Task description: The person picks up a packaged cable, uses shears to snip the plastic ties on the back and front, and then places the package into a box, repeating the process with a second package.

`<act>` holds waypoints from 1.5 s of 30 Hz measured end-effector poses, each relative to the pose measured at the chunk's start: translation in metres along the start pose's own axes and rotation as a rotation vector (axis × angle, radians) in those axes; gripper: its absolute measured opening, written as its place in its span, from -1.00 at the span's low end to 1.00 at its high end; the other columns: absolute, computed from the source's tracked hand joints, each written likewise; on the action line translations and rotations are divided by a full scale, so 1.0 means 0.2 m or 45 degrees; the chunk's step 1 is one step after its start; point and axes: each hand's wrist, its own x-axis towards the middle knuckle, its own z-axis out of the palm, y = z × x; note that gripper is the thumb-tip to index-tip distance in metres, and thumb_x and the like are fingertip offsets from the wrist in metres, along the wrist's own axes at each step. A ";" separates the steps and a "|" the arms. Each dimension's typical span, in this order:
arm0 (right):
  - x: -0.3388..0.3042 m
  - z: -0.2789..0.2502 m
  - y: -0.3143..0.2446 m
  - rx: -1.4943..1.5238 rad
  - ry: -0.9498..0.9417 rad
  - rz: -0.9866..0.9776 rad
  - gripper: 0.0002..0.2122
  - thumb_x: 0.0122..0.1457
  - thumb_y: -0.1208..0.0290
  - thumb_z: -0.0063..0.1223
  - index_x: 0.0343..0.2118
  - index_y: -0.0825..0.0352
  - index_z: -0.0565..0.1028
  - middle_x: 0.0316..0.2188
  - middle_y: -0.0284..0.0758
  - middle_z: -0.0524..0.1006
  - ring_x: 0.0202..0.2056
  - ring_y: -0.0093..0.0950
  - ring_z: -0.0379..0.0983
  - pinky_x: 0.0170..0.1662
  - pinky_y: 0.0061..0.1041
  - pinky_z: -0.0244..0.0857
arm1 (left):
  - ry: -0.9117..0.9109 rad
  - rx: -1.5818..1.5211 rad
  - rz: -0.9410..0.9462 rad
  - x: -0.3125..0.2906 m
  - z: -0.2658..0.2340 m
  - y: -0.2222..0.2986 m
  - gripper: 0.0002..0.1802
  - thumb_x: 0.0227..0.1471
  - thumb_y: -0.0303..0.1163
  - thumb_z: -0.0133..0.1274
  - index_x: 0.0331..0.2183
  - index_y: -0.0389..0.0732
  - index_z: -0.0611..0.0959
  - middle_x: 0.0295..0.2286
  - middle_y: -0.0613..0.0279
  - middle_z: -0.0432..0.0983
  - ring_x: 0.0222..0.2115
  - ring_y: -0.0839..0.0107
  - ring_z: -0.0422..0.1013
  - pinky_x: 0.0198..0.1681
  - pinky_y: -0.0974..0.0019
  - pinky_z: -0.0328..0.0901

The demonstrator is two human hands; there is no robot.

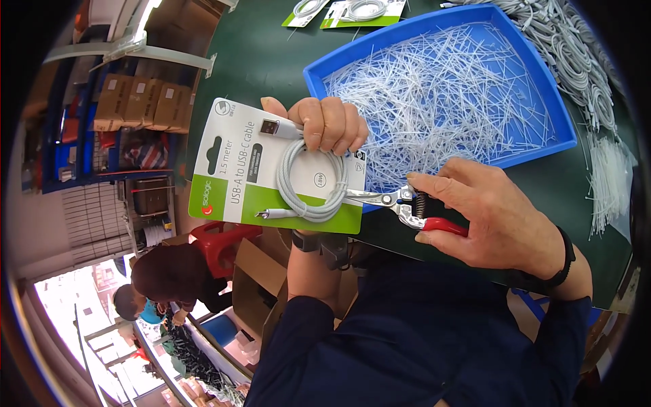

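Left hand [327, 124]: was clamped on the card [227, 176] at its upper right, fingers curled over the front
Cable [283, 175]: grey, lay coiled against the card's white and green face
Right hand [498, 214]: was closed round the red-handled snips [446, 226]
Snips' tips: reached the coil's right side; could not tell whether the blades met
Tray [568, 136]: blue, held loose white ties [434, 95], stood on the green table [247, 54]
More cables [573, 57]: lay heaped beside the tray

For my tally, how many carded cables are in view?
3: one card in the left hand; a second card and a third card on the table at the picture's top, both cut off. More may lie out of frame.
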 end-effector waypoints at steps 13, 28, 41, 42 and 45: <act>-0.02 -0.02 0.01 -0.050 -0.034 0.071 -0.47 -0.10 0.56 0.37 0.03 0.35 0.51 -0.39 -0.22 0.52 -0.44 -0.27 0.52 -0.35 -0.38 0.41 | 0.189 0.046 0.175 -0.04 0.03 -0.01 -0.20 0.38 0.20 -0.63 -0.55 -0.13 0.48 -0.60 0.31 0.28 -0.56 0.43 0.16 -0.43 0.26 0.18; 0.02 0.10 0.04 0.514 0.227 0.153 -0.57 -0.02 0.53 0.38 -0.11 0.37 0.40 -0.40 -0.32 0.55 -0.40 -0.57 0.48 -0.30 -0.50 0.37 | 0.124 0.771 0.153 -0.01 0.22 -0.18 -0.10 0.27 0.36 -0.67 -0.60 -0.17 0.45 -0.59 0.27 0.26 -0.60 0.41 0.14 -0.51 0.36 0.17; 0.01 0.12 0.05 0.297 0.277 0.111 -0.62 -0.02 0.53 0.35 -0.17 0.37 0.39 -0.51 -0.27 0.50 -0.51 -0.45 0.47 -0.42 -0.47 0.31 | 0.280 1.555 0.703 -0.03 0.40 -0.28 -0.11 0.31 0.29 -0.49 -0.71 -0.25 0.40 -0.73 0.23 0.29 -0.69 0.35 0.22 -0.61 0.33 0.12; 0.01 0.13 0.05 0.295 0.274 0.108 -0.62 -0.02 0.53 0.35 -0.17 0.37 0.39 -0.51 -0.27 0.50 -0.51 -0.45 0.47 -0.42 -0.47 0.31 | 0.286 1.588 0.695 -0.04 0.40 -0.28 -0.12 0.32 0.28 -0.48 -0.71 -0.25 0.41 -0.72 0.21 0.30 -0.69 0.34 0.23 -0.61 0.33 0.12; 0.01 0.13 0.06 0.202 0.300 0.077 -0.67 0.01 0.57 0.28 -0.18 0.38 0.38 -0.53 -0.23 0.48 -0.55 -0.40 0.46 -0.44 -0.45 0.30 | 0.295 1.647 0.688 -0.04 0.40 -0.29 -0.13 0.33 0.25 -0.44 -0.70 -0.26 0.43 -0.70 0.19 0.33 -0.68 0.33 0.25 -0.61 0.33 0.12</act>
